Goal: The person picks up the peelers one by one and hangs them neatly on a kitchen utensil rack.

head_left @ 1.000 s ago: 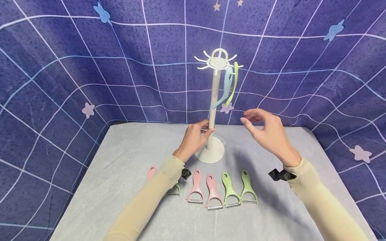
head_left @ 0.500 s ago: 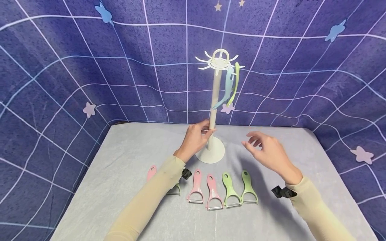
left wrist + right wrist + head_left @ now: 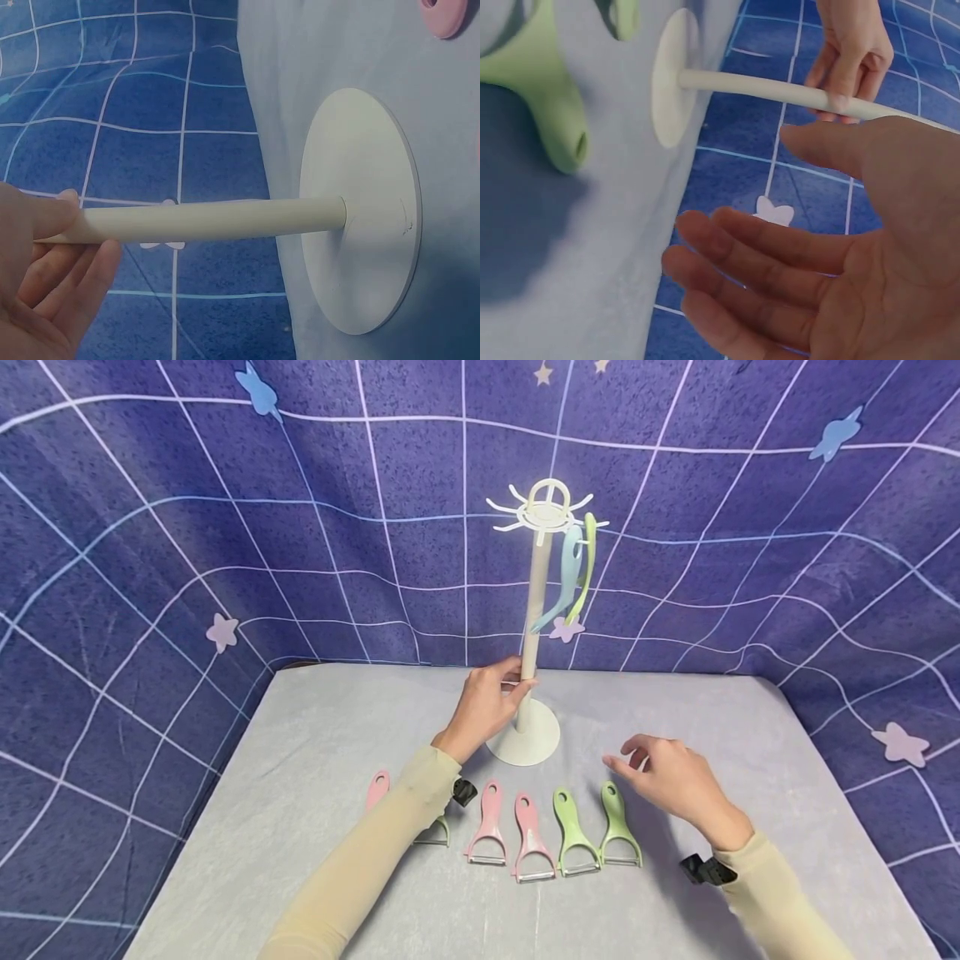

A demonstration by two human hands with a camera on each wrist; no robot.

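Seen from my head, my left hand (image 3: pixel 478 708) wraps low round the pole (image 3: pixel 536 585) of an upright white stand (image 3: pixel 504 742), most of its fingers lost behind it. My left sleeve (image 3: pixel 367 860) covers much of the leftmost pink peeler (image 3: pixel 378 787), whose handle shows; a green arc (image 3: pixel 444 828) with a blade pokes out past the fabric, and I cannot tell how the rest of it lies. Further right, two pink peelers (image 3: pixel 490 817) and two green peelers (image 3: pixel 567 820) lie in plain sight on the grey table (image 3: pixel 300 735). The stand's hooked top bears a light blue peeler (image 3: pixel 568 568) and, just to its right, a hanging green peeler (image 3: pixel 590 552); both hang nearly edge-on, so their blades are hard to make out. My right hand (image 3: pixel 675 777) hovers near the rightmost green handle, clear of it, fingers loosely bent. At my left wrist, thumb and fingertips pinch the pole, which leads to the round base (image 3: pixel 360 277); a pink handle (image 3: pixel 446 16) is cut off in the upper corner. At my right wrist, my palm shows, fingers side by side and softly curved, thumb spread well away; one green handle (image 3: pixel 555 112) is cut off at the left edge, another at the top, and my hand overlaps the pole's far stretch.
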